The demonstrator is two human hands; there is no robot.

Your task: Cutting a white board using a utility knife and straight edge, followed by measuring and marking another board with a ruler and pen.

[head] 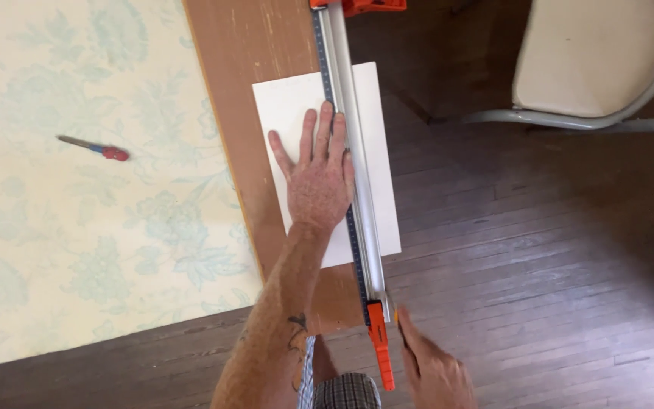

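My left hand (319, 178) lies flat, fingers spread, on a white sheet (289, 106). Its fingertips rest against a long grey metal straightedge (357, 159) with a dark ruler strip, which runs lengthwise over the sheet. The sheet lies on a brown board (228, 68). An orange handle (380, 352) ends the straightedge at the near side, and an orange clamp part (372, 6) sits at the far end. My right hand (433, 371) is low in view, its fingers reaching to the near end of the straightedge by the orange handle. Whether it holds something there is hidden.
A red-handled knife (96, 148) lies on the pale floral cloth (77, 227) to the left of the board. A cream-seated chair with a grey metal frame (592, 60) stands on the dark wooden floor (539, 265) at the upper right.
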